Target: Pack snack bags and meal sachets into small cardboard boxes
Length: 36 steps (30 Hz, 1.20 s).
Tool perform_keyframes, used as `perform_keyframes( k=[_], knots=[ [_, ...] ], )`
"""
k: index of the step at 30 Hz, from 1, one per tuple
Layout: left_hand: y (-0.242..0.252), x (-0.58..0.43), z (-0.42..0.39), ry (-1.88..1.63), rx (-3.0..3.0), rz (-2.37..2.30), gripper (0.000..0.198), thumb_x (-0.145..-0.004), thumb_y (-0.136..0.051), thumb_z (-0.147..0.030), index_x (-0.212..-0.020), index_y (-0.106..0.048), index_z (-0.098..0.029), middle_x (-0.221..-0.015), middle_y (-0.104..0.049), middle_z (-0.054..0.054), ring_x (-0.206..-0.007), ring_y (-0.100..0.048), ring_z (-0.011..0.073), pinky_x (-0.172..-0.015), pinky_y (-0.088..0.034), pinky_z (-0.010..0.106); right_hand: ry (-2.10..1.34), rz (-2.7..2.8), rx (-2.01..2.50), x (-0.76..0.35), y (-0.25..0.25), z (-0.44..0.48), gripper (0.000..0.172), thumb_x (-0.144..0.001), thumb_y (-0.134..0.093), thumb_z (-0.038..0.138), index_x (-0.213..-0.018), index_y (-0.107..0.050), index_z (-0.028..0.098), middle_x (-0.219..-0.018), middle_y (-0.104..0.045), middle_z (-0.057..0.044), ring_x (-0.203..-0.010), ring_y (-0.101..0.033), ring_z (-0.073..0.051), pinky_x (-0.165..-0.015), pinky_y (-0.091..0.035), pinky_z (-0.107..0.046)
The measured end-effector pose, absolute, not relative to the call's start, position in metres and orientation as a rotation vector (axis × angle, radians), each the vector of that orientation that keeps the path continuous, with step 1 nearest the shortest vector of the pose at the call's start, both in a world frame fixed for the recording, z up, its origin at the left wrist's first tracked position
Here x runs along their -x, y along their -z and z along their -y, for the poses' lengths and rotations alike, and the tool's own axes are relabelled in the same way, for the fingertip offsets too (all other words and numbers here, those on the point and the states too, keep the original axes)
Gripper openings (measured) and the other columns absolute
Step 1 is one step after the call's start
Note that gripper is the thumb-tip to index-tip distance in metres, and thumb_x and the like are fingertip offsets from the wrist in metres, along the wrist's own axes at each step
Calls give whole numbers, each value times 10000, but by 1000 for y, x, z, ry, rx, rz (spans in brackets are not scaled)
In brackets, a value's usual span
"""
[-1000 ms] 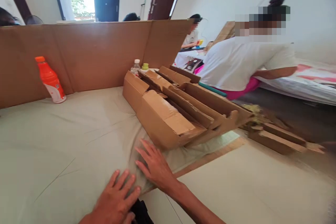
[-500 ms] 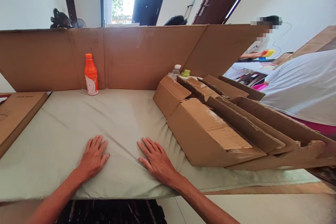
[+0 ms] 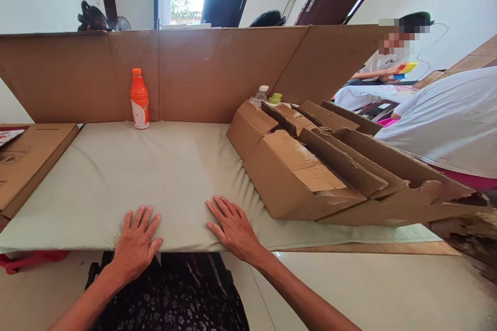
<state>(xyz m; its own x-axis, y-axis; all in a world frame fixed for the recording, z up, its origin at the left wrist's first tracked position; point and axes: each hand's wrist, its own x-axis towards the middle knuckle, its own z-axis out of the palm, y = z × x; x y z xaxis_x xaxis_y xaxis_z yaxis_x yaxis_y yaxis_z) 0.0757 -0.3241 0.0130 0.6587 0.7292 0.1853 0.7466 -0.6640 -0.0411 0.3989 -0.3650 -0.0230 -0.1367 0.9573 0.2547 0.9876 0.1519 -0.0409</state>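
Note:
My left hand (image 3: 136,240) lies palm down near the front edge of the cloth-covered table (image 3: 166,165), fingers spread, holding nothing. To its right, my right hand (image 3: 233,225) rests flat on the same pale green cloth, also with its fingers apart. An orange bottle with a white and orange label (image 3: 140,99) stands upright at the back of the table, beyond my left hand. Closest to my right hand is a cardboard box with open compartments (image 3: 279,176); a small gap separates them.
A tall cardboard panel (image 3: 217,72) closes off the back. At the left lies a flat cardboard box (image 3: 42,165). A clear bottle (image 3: 261,94) and a green-capped item (image 3: 275,98) show behind the compartment box. A person (image 3: 392,62) sits at the far right, holding something yellow and blue.
The camera view has tilted downward, so the table's front edge sits higher and more of the floor shows. My left hand has drawn slightly back toward the edge; both hands stay flat.

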Motion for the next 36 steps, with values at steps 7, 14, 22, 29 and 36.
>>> perform_keyframes(
  k=[7, 14, 22, 29, 36],
  knots=[
    [-18, -81, 329, 227, 2734, 1272, 487, -1030, -451, -398, -1478, -518, -217, -1583, -467, 133, -1469, -401, 356, -1182, -306, 622, 219, 2157, 1903, -394, 23, 375, 511, -1029, -396, 403, -1463, -555, 186, -1539, -522, -143, -1435, -436, -303, -1142, -352, -510],
    [-16, -88, 336, 289, 2699, 1384, 471, -1025, -461, -416, -1454, -550, -243, -1564, -498, 111, -1462, -415, 339, -1198, -295, 598, 255, 2121, 1860, -396, 28, 377, 491, -1028, -383, 390, -1431, -587, 198, -1509, -552, -141, -1405, -459, -311, -1118, -382, -516],
    [-15, -92, 343, 285, 2725, 1461, 480, -1026, -457, -431, -1460, -533, -241, -1584, -472, 110, -1485, -381, 327, -1208, -272, 597, 307, 2139, 1822, -400, 33, 381, 480, -1025, -383, 384, -1407, -602, 194, -1470, -584, -143, -1378, -483, -312, -1089, -417, -504],
    [-18, -97, 348, 251, 2716, 1508, 478, -1023, -463, -406, -1468, -524, -242, -1589, -466, 100, -1495, -368, 324, -1220, -269, 585, 288, 2111, 1829, -399, 32, 384, 471, -1026, -384, 384, -1396, -598, 184, -1462, -589, -141, -1373, -493, -302, -1088, -416, -476],
    [-16, -104, 352, 291, 2645, 1570, 465, -1009, -454, -313, -1449, -556, -200, -1563, -494, 126, -1481, -396, 341, -1214, -292, 584, 280, 2120, 1850, -397, 28, 383, 467, -1022, -399, 392, -1398, -603, 205, -1475, -584, -128, -1380, -487, -304, -1092, -406, -486]
  ],
)
